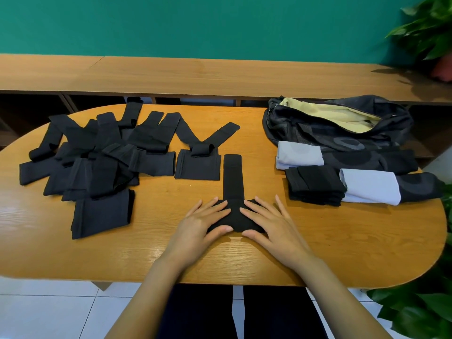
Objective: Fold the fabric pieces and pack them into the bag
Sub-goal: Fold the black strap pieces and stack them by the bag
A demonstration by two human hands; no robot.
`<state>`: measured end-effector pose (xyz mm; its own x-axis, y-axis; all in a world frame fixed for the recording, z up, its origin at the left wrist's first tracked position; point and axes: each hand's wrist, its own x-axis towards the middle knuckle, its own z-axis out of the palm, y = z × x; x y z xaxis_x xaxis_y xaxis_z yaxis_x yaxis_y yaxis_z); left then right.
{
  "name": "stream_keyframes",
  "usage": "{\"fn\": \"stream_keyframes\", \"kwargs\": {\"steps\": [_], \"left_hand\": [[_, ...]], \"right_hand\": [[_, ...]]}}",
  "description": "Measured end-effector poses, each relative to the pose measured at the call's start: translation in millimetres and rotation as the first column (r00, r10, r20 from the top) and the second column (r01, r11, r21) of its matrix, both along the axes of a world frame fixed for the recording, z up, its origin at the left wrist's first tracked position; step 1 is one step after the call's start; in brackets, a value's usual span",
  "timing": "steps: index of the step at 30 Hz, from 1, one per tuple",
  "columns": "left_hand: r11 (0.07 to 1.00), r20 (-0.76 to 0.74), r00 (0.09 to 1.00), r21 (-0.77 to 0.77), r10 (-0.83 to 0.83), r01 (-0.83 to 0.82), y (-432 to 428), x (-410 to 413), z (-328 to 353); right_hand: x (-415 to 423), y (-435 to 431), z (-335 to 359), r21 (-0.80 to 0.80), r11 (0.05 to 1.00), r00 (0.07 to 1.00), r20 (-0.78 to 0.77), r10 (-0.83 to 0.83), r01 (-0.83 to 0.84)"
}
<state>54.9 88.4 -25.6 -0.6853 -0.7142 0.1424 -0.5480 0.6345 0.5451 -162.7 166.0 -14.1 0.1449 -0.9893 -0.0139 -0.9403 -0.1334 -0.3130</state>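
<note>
Left hand [198, 225], right hand [271, 225] press fabric piece [232, 178], seemingly folded.

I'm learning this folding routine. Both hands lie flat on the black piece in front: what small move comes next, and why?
Probably fold the long strap back toward you over the pressed part. The left hand and right hand press the black piece flat, yet its strap lies stretched out, unlike the compact folded stack beside the bag.

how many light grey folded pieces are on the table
2. The far light grey piece lies against the front of the bag. The near light grey piece lies just right of the folded black stack. Others may be hidden inside the bag.
</note>
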Motion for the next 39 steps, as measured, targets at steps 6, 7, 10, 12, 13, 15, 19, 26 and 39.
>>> {"fn": "stream_keyframes", "kwargs": {"steps": [6, 7, 10, 12, 13, 15, 19, 26, 39], "left_hand": [[1.0, -0.017, 1.0, 0.024, 0.0, 0.0, -0.4, 1.6, -0.8], [1.0, -0.017, 1.0, 0.019, 0.0, 0.0, -0.4, 1.8, -1.1], [1.0, -0.024, 1.0, 0.016, 0.003, -0.002, -0.2, 1.5, -1.1], [1.0, -0.025, 1.0, 0.016, 0.003, -0.003, -0.1, 1.0, -0.9], [1.0, -0.027, 1.0, 0.018, 0.005, -0.004, 0.0, 1.0, -0.9], [1.0, -0.032, 0.999, 0.028, 0.008, -0.007, -0.1, 1.3, -1.2], [0.999, -0.054, 0.998, 0.04, 0.021, -0.019, -0.1, 1.8, -0.4], [0.998, -0.114, 0.992, 0.044, 0.046, -0.041, 0.8, 2.2, -1.0], [0.976, -0.248, 0.949, 0.144, 0.194, -0.162, 11.4, -1.2, 13.3]], "right_hand": [[-0.7, -0.6, -3.2, -0.045, 0.999, 0.999, 0.045, -0.016, 0.018], [-0.9, -0.5, -3.3, -0.047, 0.999, 0.999, 0.048, -0.019, 0.022], [-0.5, 0.1, -2.4, -0.055, 0.998, 0.998, 0.059, -0.03, 0.034], [-0.3, 0.4, -2.5, -0.061, 0.997, 0.997, 0.071, -0.035, 0.039], [-0.4, 0.6, -3.3, -0.065, 0.997, 0.997, 0.074, -0.035, 0.04], [-1.2, 0.6, -4.5, -0.075, 0.996, 0.997, 0.072, -0.033, 0.039], [-3.1, 1.2, -6.4, -0.095, 0.995, 0.997, 0.076, -0.021, 0.028], [-3.1, 0.5, -9.7, -0.15, 0.987, 0.994, 0.104, -0.043, 0.058], [4.4, 9.5, 11.6, -0.292, 0.933, 0.943, 0.314, -0.113, 0.209]]}}
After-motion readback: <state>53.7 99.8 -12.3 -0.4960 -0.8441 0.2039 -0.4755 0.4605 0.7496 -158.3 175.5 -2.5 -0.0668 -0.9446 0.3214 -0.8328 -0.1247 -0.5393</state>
